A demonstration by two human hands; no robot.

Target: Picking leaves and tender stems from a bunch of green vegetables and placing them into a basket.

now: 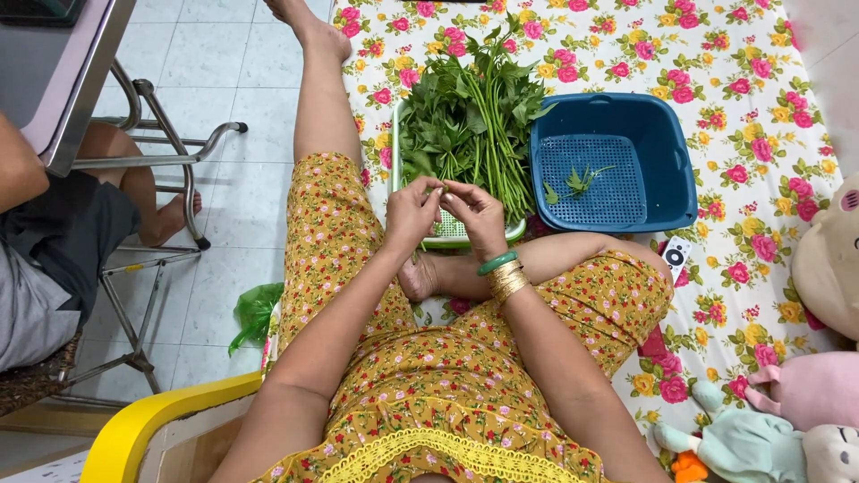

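Flowered sheet point(743, 98), tiled floor point(224, 72) | my left hand point(410, 215) and right hand point(476, 215) raised together, pinching a green stem point(441, 187) over the greens point(470, 116)

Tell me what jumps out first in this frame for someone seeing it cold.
The two hands meet at centre, left hand and right hand pinching a small green stem between them. Just beyond lies a heap of leafy greens on a pale green tray, with a blue basket to its right holding a few picked leaves. All of it sits on a bright floral cloth.
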